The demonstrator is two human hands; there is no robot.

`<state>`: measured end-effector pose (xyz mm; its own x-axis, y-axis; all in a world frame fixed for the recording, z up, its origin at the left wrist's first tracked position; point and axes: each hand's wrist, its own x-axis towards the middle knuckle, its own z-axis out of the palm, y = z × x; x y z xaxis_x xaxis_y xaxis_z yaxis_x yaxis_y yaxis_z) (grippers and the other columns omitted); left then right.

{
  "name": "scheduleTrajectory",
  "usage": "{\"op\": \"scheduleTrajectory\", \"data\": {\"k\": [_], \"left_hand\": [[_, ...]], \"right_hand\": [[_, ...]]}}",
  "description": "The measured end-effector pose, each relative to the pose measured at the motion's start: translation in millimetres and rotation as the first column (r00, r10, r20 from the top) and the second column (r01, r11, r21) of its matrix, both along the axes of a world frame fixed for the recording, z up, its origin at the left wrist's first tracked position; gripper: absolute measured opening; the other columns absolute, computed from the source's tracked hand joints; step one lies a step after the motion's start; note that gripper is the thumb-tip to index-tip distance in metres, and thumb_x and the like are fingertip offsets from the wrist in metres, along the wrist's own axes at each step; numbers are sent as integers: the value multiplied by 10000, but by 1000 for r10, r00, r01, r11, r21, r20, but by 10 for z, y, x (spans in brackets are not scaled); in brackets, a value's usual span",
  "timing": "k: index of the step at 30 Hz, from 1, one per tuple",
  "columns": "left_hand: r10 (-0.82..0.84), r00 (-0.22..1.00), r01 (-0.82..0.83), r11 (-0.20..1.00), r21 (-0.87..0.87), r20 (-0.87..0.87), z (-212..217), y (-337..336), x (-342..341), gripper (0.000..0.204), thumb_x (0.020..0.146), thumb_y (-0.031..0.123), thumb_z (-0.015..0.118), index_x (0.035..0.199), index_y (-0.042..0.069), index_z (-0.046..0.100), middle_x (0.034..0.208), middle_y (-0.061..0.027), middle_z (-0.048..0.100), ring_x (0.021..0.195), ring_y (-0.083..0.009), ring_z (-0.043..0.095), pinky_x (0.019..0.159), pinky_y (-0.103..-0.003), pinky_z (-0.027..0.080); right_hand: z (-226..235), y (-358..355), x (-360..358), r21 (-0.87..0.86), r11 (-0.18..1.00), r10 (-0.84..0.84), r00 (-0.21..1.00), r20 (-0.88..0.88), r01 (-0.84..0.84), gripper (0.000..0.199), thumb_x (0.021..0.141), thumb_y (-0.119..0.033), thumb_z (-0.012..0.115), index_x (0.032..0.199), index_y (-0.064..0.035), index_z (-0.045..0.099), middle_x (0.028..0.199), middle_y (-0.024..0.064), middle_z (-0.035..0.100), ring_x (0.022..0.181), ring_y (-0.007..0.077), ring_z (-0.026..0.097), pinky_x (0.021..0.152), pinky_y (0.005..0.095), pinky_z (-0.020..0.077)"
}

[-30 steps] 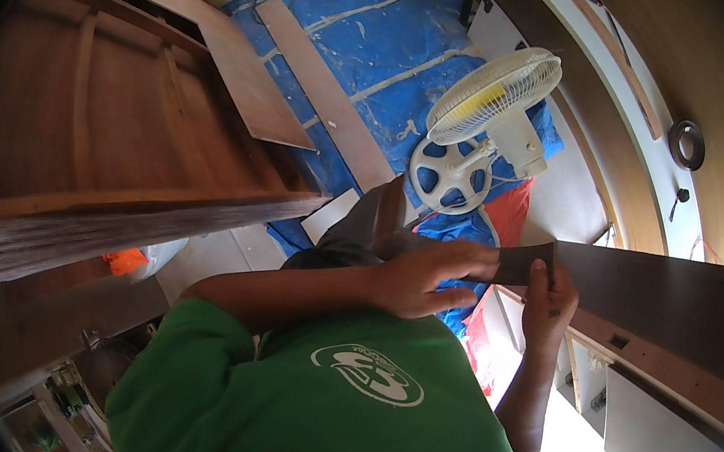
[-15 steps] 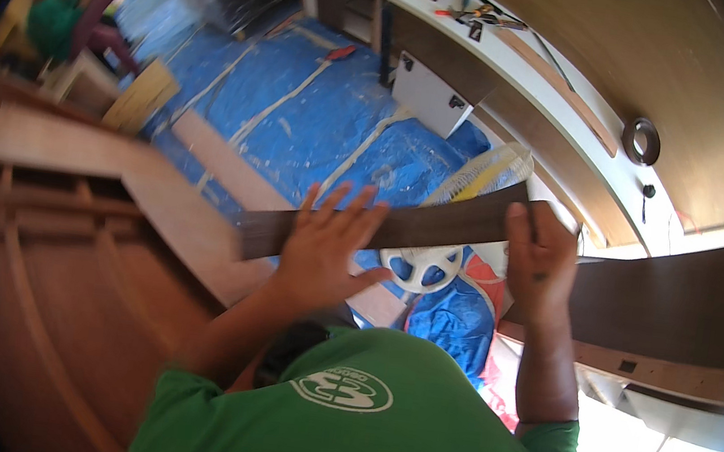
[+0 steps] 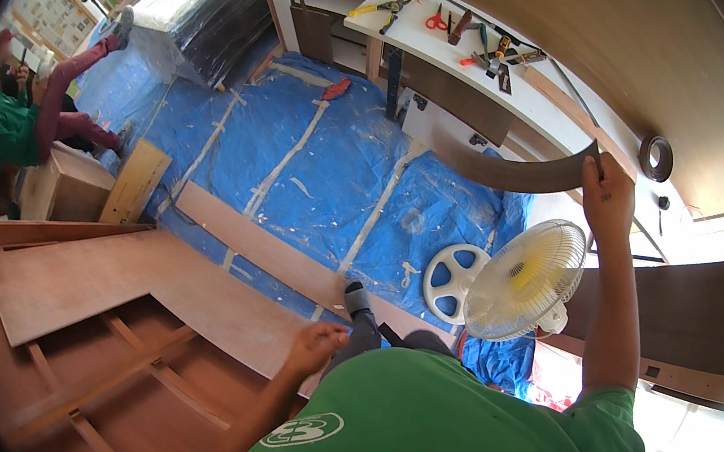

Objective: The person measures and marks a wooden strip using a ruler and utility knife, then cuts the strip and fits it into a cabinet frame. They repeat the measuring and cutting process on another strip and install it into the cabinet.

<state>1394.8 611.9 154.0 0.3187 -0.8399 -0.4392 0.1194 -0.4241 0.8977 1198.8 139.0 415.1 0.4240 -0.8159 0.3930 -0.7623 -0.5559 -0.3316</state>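
R hand (image 3: pixel 608 191) holds brn strip (image 3: pixel 513 172), L hand (image 3: pixel 317 347) nr ply pnl (image 3: pixel 214 291).

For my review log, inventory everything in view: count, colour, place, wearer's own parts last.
Flexible strip: one, dark brown, upper right of centre
Fan: one, white with yellow, right of centre
Coil: one, dark brown, upper right
Counter: one, white, top
Hand tools: several, mixed colours, on counter
Hinged panel: one, white, below counter
Floor sheeting: count unclear, blue, centre
Small object: one, red, on sheeting
Long board: one, pinkish brown, on sheeting
Plywood panel: one, light brown, on framework
Framework: one, reddish brown, lower left
Wrapped block: one, dark, upper left
Boxes: at least two, brown, left
Co-worker: one, green top, far left
Shirt: one, green, bottom
Left hand: one, bare, lower centre
Right hand: one, bare, gripping strip's end
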Motion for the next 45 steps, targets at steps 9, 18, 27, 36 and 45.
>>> {"op": "scheduleTrajectory", "data": {"k": [9, 18, 27, 36, 45], "left_hand": [[-175, 717, -151, 906, -396, -674, 1731, -162, 673, 777, 995, 476, 614, 1565, -22, 436, 1666, -228, 361, 1577, -344, 281, 1274, -476, 198], [-239, 957, 231, 971, -62, -166, 1650, -1352, 1254, 492, 1097, 274, 501, 1469, -44, 553, 1488, -200, 581, 1404, -288, 524, 1174, -408, 386], [-62, 969, 200, 773, -602, 241, 1816, -3414, 1630, 453, 988, 427, 726, 1072, -16, 684, 1051, -161, 738, 1089, -303, 696, 994, -438, 509], [-25, 863, 377, 695, -612, 504, 2739, -5738, 1472, 869, 870, 318, 858, 1540, -25, 424, 1374, -169, 643, 1135, -249, 683, 1006, -389, 536], [-450, 872, 259, 757, -600, -192, 2134, -6998, 2114, 611, 928, 37, 590, 1523, 30, 452, 1415, -224, 593, 1306, -313, 616, 1033, -445, 567]], "right_hand": [[21, -220, 339, -43, 996, -75, 996, 49, 78, 281, 982, -287, 620, 826, -55, 591, 704, 192, 644, 704, 436, 653, 640, 515, 498], [86, -704, 179, 233, 949, -288, 881, 376, 211, 387, 955, -311, 681, 782, 23, 592, 659, 189, 591, 576, 300, 565, 607, 446, 459], [-15, -1431, 98, 286, 923, -372, 788, 491, 257, 366, 953, -252, 698, 742, 22, 578, 594, 122, 533, 547, 189, 466, 562, 380, 424], [-151, -1726, 217, 278, 910, -409, 781, 472, 308, 369, 960, -230, 702, 733, 9, 535, 592, 138, 535, 531, 196, 474, 552, 384, 421], [-182, -2190, 412, 373, 815, -575, 544, 610, 444, 339, 1011, -255, 690, 768, -31, 614, 591, 3, 510, 529, 86, 506, 524, 283, 415]]}}
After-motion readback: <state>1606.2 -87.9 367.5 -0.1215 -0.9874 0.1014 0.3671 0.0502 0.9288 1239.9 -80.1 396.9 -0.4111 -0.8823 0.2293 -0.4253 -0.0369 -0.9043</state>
